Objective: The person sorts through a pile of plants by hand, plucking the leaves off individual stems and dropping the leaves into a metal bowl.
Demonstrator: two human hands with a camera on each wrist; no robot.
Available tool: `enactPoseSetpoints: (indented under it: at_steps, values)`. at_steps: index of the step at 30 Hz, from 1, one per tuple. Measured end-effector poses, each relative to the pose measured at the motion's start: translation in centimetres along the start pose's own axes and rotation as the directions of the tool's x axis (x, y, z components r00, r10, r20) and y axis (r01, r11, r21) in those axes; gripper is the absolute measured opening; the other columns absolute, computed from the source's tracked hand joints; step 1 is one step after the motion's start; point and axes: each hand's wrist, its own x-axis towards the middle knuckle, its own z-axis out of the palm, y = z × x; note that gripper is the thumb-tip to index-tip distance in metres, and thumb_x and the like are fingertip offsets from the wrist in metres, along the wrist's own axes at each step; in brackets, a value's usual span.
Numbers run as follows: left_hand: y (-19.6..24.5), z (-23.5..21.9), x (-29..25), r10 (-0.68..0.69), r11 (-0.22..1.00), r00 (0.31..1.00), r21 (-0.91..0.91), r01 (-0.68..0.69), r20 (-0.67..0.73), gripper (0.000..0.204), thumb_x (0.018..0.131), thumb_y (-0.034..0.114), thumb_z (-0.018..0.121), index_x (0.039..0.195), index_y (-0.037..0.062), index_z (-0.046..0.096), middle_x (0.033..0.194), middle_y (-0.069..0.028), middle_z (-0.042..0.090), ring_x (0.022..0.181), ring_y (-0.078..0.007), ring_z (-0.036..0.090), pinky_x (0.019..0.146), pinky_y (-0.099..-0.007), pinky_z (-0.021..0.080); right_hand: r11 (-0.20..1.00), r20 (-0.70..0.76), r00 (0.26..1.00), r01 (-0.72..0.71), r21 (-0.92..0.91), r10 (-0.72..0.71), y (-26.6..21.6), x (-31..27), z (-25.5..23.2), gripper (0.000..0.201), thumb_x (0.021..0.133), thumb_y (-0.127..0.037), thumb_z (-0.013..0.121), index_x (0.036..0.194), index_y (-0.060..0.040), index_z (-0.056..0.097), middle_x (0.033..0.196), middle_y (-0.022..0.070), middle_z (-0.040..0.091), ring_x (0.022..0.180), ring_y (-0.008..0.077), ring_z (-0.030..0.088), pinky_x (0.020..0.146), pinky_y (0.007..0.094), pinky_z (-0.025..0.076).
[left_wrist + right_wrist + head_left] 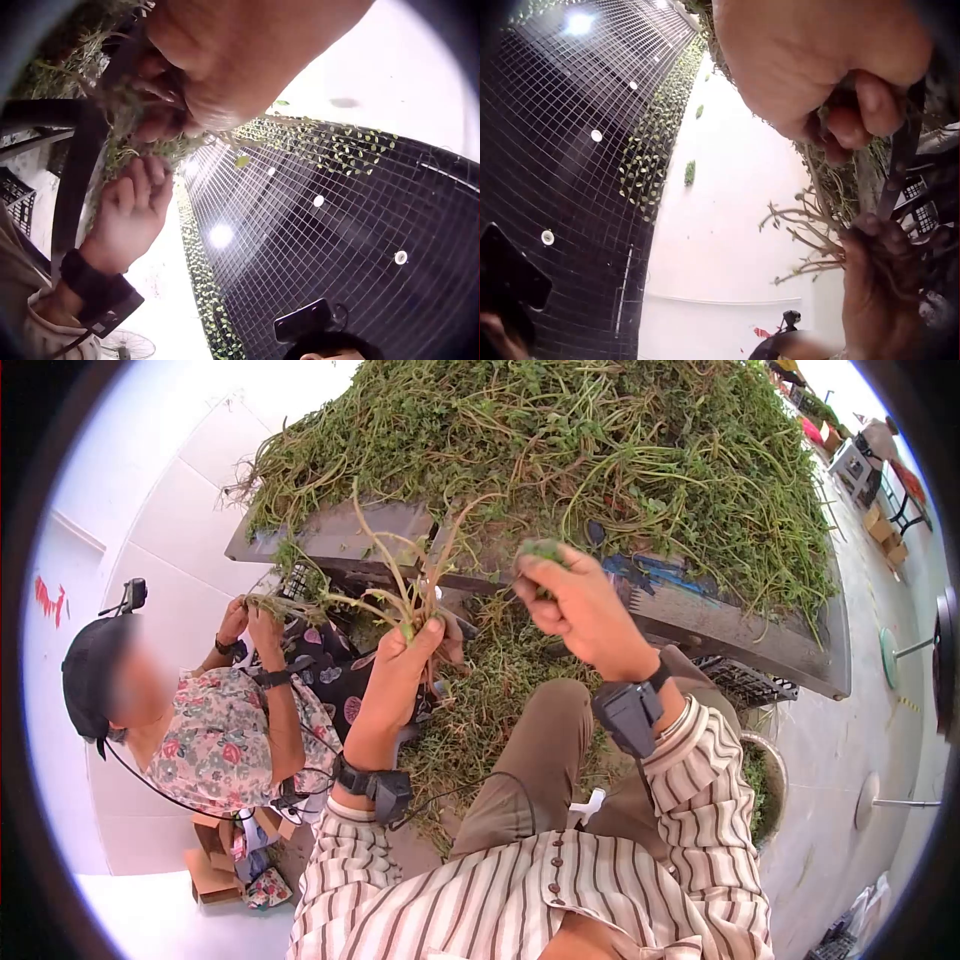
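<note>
My left hand [412, 642] grips a small bunch of pale, bare plant stems [398, 575] that fan upward past the thumb. In the right wrist view the same stems [817, 244] stick out sideways from the left hand [877, 277], with few leaves on them. To the right and slightly higher, my right hand [580, 600] has its fingers curled round a clump of green leaves [541, 550]. Both hands are in front of the near edge of a dark table [730, 625], apart from each other. A large heap of leafy green stems [540, 450] covers that table.
Another person [230, 730] sits on the left, handling greens too. More greens [480, 700] lie below, between that person and my knees. Black crates [745, 678] stand under the table, and a round container [765, 780] is beside my right leg. Cardboard boxes [215, 855] lie at lower left.
</note>
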Motion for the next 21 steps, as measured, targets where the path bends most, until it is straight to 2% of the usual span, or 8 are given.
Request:
enactPoseSetpoints:
  at_steps: [2, 3, 7, 9, 10, 15, 20, 21]
  values:
    - [-0.2, 0.6, 0.4, 0.050, 0.996, 0.996, -0.066, -0.055, -0.072, 0.022, 0.093, 0.024, 0.050, 0.092, 0.0025, 0.057, 0.078, -0.0027, 0.058, 0.065, -0.0078, 0.053, 0.056, -0.0210, 0.040, 0.998, 0.052, 0.996, -0.066, -0.022, 0.067, 1.1, 0.1, 0.3, 0.005, 0.086, -0.007, 0.053, 0.087, -0.0036, 0.051, 0.072, 0.0040, 0.055, 0.047, 0.0051, 0.041, 0.036, 0.0194, 0.025]
    - [-0.2, 0.2, 0.6, 0.026, 0.997, 0.999, -0.079, -0.028, -0.028, 0.024, 0.093, 0.024, 0.051, 0.092, 0.0006, 0.056, 0.081, -0.0041, 0.058, 0.071, -0.0111, 0.057, 0.063, -0.0251, 0.045, 0.995, 0.096, 0.991, -0.086, -0.044, 0.090, 1.3, 0.2, 0.4, 0.007, 0.087, -0.008, 0.052, 0.093, -0.0049, 0.053, 0.075, 0.0045, 0.057, 0.052, 0.0054, 0.041, 0.038, 0.0179, 0.025]
    - [-0.4, 0.6, 1.2, 0.084, 0.996, 0.996, -0.023, -0.084, -0.025, 0.023, 0.093, 0.023, 0.050, 0.093, 0.0005, 0.057, 0.078, -0.0026, 0.058, 0.066, -0.0095, 0.055, 0.059, -0.0238, 0.043, 0.992, 0.137, 0.986, -0.085, -0.097, 0.098, 1.7, -0.1, 1.0, 0.011, 0.086, -0.014, 0.056, 0.094, -0.0064, 0.052, 0.074, 0.0026, 0.055, 0.052, 0.0044, 0.040, 0.039, 0.0175, 0.024]
    - [-0.4, 0.5, 1.4, 0.050, 0.984, 0.999, 0.173, -0.049, -0.001, 0.022, 0.093, 0.020, 0.050, 0.096, 0.0000, 0.058, 0.073, -0.0007, 0.057, 0.062, -0.0074, 0.051, 0.055, -0.0229, 0.039, 0.990, 0.132, 0.984, -0.108, -0.089, 0.119, 1.8, -0.1, 1.2, 0.014, 0.085, -0.016, 0.060, 0.089, -0.0052, 0.052, 0.073, 0.0033, 0.055, 0.050, 0.0044, 0.041, 0.038, 0.0182, 0.024]
    - [-0.5, 0.5, 1.6, 0.048, 0.984, 0.999, 0.174, -0.047, 0.000, 0.022, 0.093, 0.020, 0.050, 0.096, 0.0000, 0.058, 0.073, -0.0007, 0.057, 0.062, -0.0074, 0.051, 0.055, -0.0229, 0.039, 0.988, 0.129, 0.982, -0.132, -0.082, 0.142, 1.8, -0.1, 1.3, 0.019, 0.083, -0.019, 0.063, 0.084, -0.0040, 0.052, 0.072, 0.0040, 0.056, 0.048, 0.0043, 0.041, 0.037, 0.0188, 0.025]
    - [0.2, 1.8, 1.6, 0.117, 0.912, 0.990, 0.403, -0.074, -0.081, 0.025, 0.092, 0.019, 0.050, 0.104, -0.0013, 0.057, 0.067, 0.0023, 0.048, 0.060, -0.0063, 0.041, 0.053, -0.0234, 0.035, 0.973, 0.159, 0.969, -0.166, -0.158, 0.191, 1.8, -0.5, 1.6, 0.023, 0.083, -0.023, 0.065, 0.084, -0.0031, 0.054, 0.067, 0.0022, 0.054, 0.046, 0.0035, 0.040, 0.037, 0.0180, 0.023]
    - [-0.7, 2.1, 1.9, 0.184, 0.912, 0.978, 0.388, -0.135, -0.093, 0.025, 0.093, 0.020, 0.049, 0.105, -0.0009, 0.056, 0.066, 0.0020, 0.046, 0.061, -0.0078, 0.039, 0.054, -0.0235, 0.035, 0.961, 0.150, 0.967, -0.170, -0.218, 0.205, 1.6, -0.6, 1.3, 0.022, 0.085, -0.022, 0.063, 0.087, -0.0008, 0.057, 0.063, 0.0001, 0.051, 0.045, 0.0027, 0.037, 0.037, 0.0187, 0.023]
    - [-0.8, 2.2, 1.8, 0.192, 0.915, 0.975, 0.379, -0.137, -0.111, 0.025, 0.093, 0.021, 0.049, 0.102, -0.0010, 0.056, 0.066, 0.0015, 0.046, 0.061, -0.0085, 0.040, 0.054, -0.0238, 0.035, 0.944, 0.112, 0.980, -0.123, -0.307, 0.164, 1.5, -0.5, 1.1, 0.022, 0.085, -0.022, 0.061, 0.088, -0.0008, 0.058, 0.062, -0.0005, 0.051, 0.045, 0.0029, 0.037, 0.037, 0.0193, 0.024]
